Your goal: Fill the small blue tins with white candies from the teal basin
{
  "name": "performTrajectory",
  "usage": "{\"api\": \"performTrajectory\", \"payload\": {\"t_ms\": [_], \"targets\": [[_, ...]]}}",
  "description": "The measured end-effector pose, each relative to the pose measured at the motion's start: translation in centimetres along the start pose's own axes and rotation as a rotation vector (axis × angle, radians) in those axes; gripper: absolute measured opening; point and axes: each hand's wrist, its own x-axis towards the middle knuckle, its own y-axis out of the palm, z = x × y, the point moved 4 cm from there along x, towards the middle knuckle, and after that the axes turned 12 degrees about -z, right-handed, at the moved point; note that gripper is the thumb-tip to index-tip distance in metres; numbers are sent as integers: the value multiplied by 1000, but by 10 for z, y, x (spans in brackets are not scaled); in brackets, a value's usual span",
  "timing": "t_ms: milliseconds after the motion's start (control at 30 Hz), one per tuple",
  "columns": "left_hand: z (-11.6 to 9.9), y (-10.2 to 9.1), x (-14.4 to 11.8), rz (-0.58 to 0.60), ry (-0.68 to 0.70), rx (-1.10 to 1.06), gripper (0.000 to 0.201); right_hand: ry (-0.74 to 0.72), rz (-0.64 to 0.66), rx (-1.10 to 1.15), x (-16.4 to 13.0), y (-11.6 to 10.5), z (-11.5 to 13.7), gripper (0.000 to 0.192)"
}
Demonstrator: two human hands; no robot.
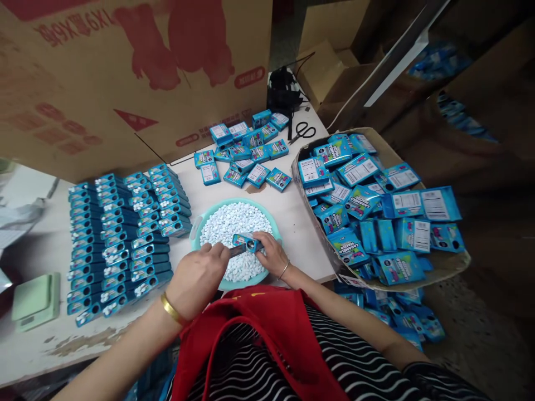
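Note:
Over the bowl, my left hand (pixel 204 273) is closed around a dark, flat tool (pixel 238 250), whose full shape I cannot make out. My right hand (pixel 272 255) grips a small blue candy box (pixel 241 240) with a round hole in its upper face. The tool's end is close to the box; whether they touch is unclear. Beneath both hands sits a turquoise bowl (pixel 195 236) filled with small white candies (pixel 234 214).
Rows of blue boxes (pixel 146 253) with holes and white candies on top stand at left, near a green scale (pixel 35 301). Loose boxes (pixel 251 147) and scissors (pixel 303 131) lie behind the bowl. An overfull carton (pixel 311 220) is on the right; a large carton (pixel 104 83) stands behind.

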Motion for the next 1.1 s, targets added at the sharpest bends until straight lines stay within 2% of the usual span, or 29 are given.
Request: {"api": "performTrajectory", "payload": {"t_ms": [100,200,233,333,433,533,633,733,833,900,1000,1100], "targets": [[17,9,-6,-162,-21,-180,20,62,16,87,-2,3,1,42],[36,38,-7,-335,-15,-433,59,122,51,159,0,12,11,38],[42,50,-6,-355,-15,-486,63,131,68,179,3,17,17,36],[61,82,-6,-343,-28,-572,40,131,172,275,20,38,35,34],[98,93,-19,-469,-168,-594,30,121,226,321,61,62,32,40],[149,106,-46,-649,-381,-536,33,155,88,142,126,81,-10,39],[194,143,-71,-667,-503,-476,35,227,30,-289,193,94,-74,40],[221,194,-80,-592,-539,-468,36,280,254,-700,236,109,-131,54],[228,235,-74,-547,-565,-493,36,235,486,-839,249,125,-165,69],[226,248,-68,-533,-610,-496,38,196,536,-830,247,132,-178,71],[219,247,-63,-555,-736,-434,46,136,589,-809,239,140,-186,63],[206,225,-64,-607,-813,-372,47,76,633,-778,232,148,-186,64]]}}
